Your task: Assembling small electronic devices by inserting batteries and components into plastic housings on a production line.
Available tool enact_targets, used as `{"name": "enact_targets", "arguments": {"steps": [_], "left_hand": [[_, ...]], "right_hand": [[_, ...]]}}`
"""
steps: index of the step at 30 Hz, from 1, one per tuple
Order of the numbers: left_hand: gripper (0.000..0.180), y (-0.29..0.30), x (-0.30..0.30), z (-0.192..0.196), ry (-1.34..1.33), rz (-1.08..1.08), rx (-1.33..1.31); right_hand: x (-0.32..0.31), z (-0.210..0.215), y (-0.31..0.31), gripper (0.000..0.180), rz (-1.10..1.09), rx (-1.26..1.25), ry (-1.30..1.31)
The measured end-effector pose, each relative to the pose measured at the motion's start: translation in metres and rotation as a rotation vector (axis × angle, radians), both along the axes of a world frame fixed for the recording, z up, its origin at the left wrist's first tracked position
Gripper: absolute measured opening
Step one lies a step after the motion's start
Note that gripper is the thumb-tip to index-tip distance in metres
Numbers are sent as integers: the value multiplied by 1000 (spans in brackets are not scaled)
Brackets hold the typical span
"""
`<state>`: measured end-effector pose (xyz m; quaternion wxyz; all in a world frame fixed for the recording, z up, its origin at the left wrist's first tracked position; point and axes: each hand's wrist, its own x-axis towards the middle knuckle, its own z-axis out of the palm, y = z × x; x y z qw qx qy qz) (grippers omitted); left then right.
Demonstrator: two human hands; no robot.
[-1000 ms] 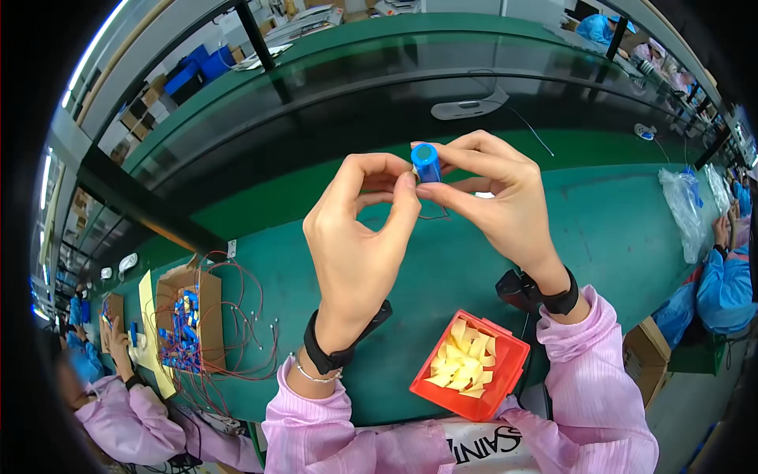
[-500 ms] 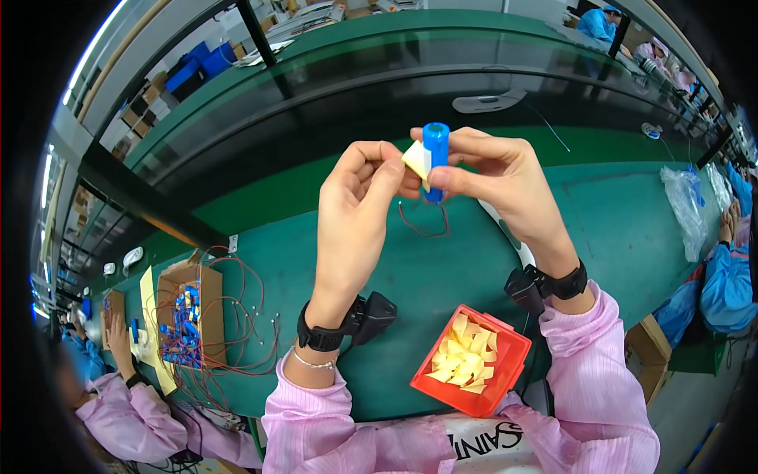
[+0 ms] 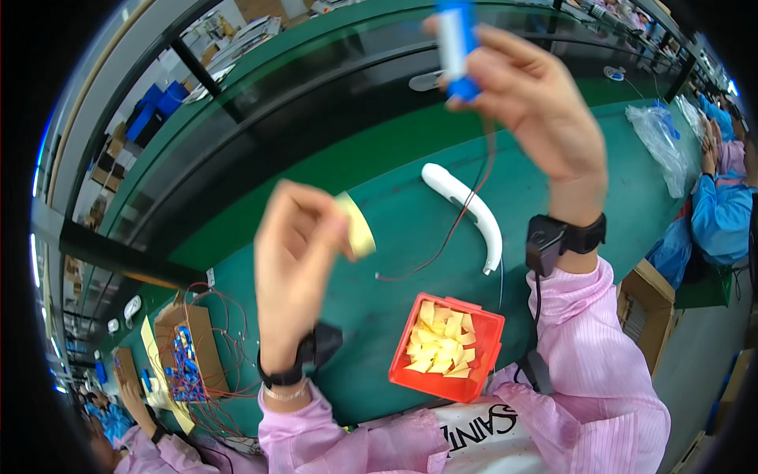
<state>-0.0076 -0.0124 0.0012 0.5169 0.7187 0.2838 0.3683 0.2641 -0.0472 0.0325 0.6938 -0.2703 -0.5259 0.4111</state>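
Observation:
My right hand [image 3: 549, 103] is raised high and closed around a blue cylindrical battery [image 3: 466, 84], held nearly upright, with a white strip along its side. Thin dark and red wires [image 3: 455, 227] hang from it down toward the table. Lower and to the left, my left hand [image 3: 290, 257], blurred by motion, pinches a pale yellow piece of paper [image 3: 359, 227] well apart from the battery. Close to my body stands a red plastic box [image 3: 491, 341] with several yellow paper pieces [image 3: 439, 340] in it.
A curved white handheld device [image 3: 478, 212] lies on the green table [image 3: 355, 371]. At left, a cardboard box [image 3: 207, 347] holds blue batteries with trailing wires, near a co-worker's hand [image 3: 136, 395]. Clear plastic bags [image 3: 659, 146] lie far right, near another person in blue.
My hands have parted: the right rose with the battery, the left came down and left with the yellow paper, now off the battery. A white strip shows on the battery.

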Motion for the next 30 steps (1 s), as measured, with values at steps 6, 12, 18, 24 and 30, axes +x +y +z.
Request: {"name": "enact_targets", "arguments": {"steps": [6,12,18,24,30], "left_hand": [[17,-56,6,-30,542,-365,404],[85,7,111,-60,787,-80,153],[110,42,174,-101,791,-38,-20],[49,99,130,-126,-380,-250,-1001],[62,88,95,-65,-726,-252,-718]], "right_hand": [[70,18,-33,28,-302,243,196],[81,24,-50,30,-496,272,165],[36,31,-53,31,-383,285,95],[-5,37,-29,39,-456,94,86],[-33,8,-6,47,-207,34,-59]]}}
